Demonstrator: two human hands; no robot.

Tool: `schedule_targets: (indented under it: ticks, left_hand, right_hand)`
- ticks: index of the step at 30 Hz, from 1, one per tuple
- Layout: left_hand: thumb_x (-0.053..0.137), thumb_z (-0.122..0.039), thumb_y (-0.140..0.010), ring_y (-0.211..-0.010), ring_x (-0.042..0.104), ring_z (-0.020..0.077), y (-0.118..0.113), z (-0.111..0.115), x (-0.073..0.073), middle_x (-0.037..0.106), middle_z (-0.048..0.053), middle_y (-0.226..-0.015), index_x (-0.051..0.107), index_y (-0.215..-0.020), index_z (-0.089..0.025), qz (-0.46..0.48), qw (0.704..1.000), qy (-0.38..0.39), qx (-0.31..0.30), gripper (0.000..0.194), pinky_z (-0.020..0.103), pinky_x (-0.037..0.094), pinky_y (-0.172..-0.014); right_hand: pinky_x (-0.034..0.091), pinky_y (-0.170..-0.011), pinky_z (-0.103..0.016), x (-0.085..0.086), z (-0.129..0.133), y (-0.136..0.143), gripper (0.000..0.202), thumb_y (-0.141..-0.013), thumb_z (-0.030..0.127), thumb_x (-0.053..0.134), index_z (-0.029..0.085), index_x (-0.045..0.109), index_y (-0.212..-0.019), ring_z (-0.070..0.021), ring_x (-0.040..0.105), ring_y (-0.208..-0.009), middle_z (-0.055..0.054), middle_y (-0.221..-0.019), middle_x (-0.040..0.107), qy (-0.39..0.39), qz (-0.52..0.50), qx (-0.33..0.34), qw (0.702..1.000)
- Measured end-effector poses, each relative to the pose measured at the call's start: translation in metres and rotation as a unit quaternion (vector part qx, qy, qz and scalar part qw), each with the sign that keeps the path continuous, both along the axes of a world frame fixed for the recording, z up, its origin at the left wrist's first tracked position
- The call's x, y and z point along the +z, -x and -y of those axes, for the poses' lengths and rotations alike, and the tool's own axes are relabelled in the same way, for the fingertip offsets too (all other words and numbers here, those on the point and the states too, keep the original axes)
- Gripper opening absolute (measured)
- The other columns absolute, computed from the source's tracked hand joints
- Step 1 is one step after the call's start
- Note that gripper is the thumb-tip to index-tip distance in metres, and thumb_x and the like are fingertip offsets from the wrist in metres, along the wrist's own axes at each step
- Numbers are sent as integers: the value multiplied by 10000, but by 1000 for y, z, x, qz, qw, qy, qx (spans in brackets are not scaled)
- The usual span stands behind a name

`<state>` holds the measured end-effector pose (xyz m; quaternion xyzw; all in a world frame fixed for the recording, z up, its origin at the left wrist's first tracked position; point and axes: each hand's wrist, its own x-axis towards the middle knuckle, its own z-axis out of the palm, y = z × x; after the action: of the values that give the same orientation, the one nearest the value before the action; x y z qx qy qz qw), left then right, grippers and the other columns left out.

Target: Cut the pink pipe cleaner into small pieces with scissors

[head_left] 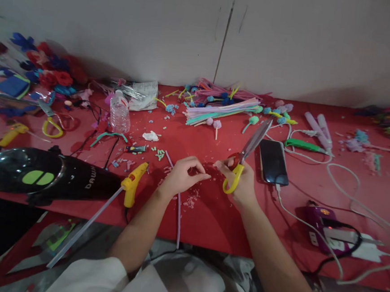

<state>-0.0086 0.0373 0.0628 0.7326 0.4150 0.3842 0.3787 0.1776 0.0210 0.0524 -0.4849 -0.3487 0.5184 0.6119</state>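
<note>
My left hand [183, 175] is over the middle of the red table, its thumb and fingertips brought together in a pinch. Whatever sits between those fingertips is too small to make out. A pale purple pipe cleaner [178, 221] runs under the left wrist to the table's front edge. My right hand [244, 181] holds scissors [235, 178] with yellow handles, the blades pointing up and away to the right. Its thumb and index finger reach toward the left hand, with a small gap between the hands. Tiny pale fluff clippings [190, 199] lie scattered below them.
Left are a yellow glue gun [134, 184], a black DAWN appliance [60, 176] and a plastic bottle [119, 113]. Pipe cleaner bundles [221, 112] lie at the back. A phone [274, 162], white cable [352, 201] and purple power block [322, 228] are on the right.
</note>
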Motion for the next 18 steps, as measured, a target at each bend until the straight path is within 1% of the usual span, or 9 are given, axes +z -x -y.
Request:
schedule_targets:
  ticks: [2, 3, 5, 6, 7, 10, 12, 15, 18]
  left_hand:
    - [739, -438, -938, -686, 622, 140, -1, 0, -1, 666, 19, -737, 681, -692, -187, -8, 1000, 0, -12, 356, 300, 515, -706]
    - [719, -432, -952, -751, 652, 156, -1, 0, -2, 684, 38, -794, 705, -727, -188, -9, 1000, -3, -11, 332, 319, 535, -761]
    - [719, -402, -951, -964, 691, 200, -2, -1, -3, 714, 85, -991, 757, -895, -192, -10, 1000, -11, -3, 221, 374, 548, -924]
    - [727, -393, -946, -1041, 688, 214, -2, -1, -3, 713, 101, -1071, 762, -980, -193, -10, 1000, -13, -1, 205, 394, 540, -980]
    - [726, -391, -948, -1063, 688, 216, -3, -2, -4, 714, 107, -1097, 757, -1028, -193, -9, 1000, -12, -2, 216, 398, 539, -996]
    - [667, -400, -996, -916, 698, 182, -6, -2, -4, 737, 84, -995, 739, -1015, -185, -11, 1000, 1, -4, 228, 341, 561, -868]
    - [649, -403, -1010, -877, 700, 172, -8, -1, -3, 755, 79, -981, 730, -1024, -182, -15, 1000, 11, -5, 236, 312, 554, -805]
    - [633, -389, -1022, -881, 710, 166, -11, 0, -3, 777, 73, -993, 725, -1026, -181, -20, 999, 23, -10, 228, 293, 550, -796]
    - [617, -335, -1027, -847, 702, 158, -14, -1, -2, 772, 59, -943, 711, -970, -178, -20, 1000, 24, -1, 192, 288, 544, -786]
  right_hand:
    - [564, -716, -320, -1, 1, 0, 490, -648, 435, 968, 249, 527, -755, -153, 692, -726, 23, -749, 686, 1, 1, 7, 1000]
    - [566, -711, -323, -1, 1, 0, 490, -648, 442, 966, 251, 528, -755, -154, 687, -718, 22, -750, 687, 2, 2, 12, 1000]
    - [572, -714, -336, -1, 2, 1, 499, -637, 457, 966, 254, 525, -751, -157, 681, -706, 21, -751, 690, 4, 3, 22, 1000]
    - [575, -719, -343, 0, 3, 1, 501, -639, 470, 962, 256, 523, -751, -160, 680, -705, 22, -751, 689, 4, 4, 26, 1000]
    - [577, -720, -346, 0, 3, 0, 503, -636, 475, 961, 256, 522, -749, -161, 678, -702, 23, -746, 686, 4, 5, 30, 1000]
    - [568, -711, -331, 1, 3, 0, 504, -629, 453, 967, 255, 517, -739, -151, 660, -687, 32, -724, 666, 4, 12, 34, 999]
    - [561, -707, -319, 2, 3, 0, 500, -634, 436, 968, 253, 514, -736, -136, 639, -671, 40, -713, 649, 3, 17, 32, 999]
    - [554, -700, -315, 3, 4, 1, 494, -649, 444, 959, 254, 513, -745, -126, 611, -654, 46, -715, 635, 2, 23, 25, 999]
    - [540, -679, -309, 2, 4, 2, 514, -631, 456, 967, 257, 506, -742, -123, 585, -643, 52, -705, 611, -1, 31, 18, 999]
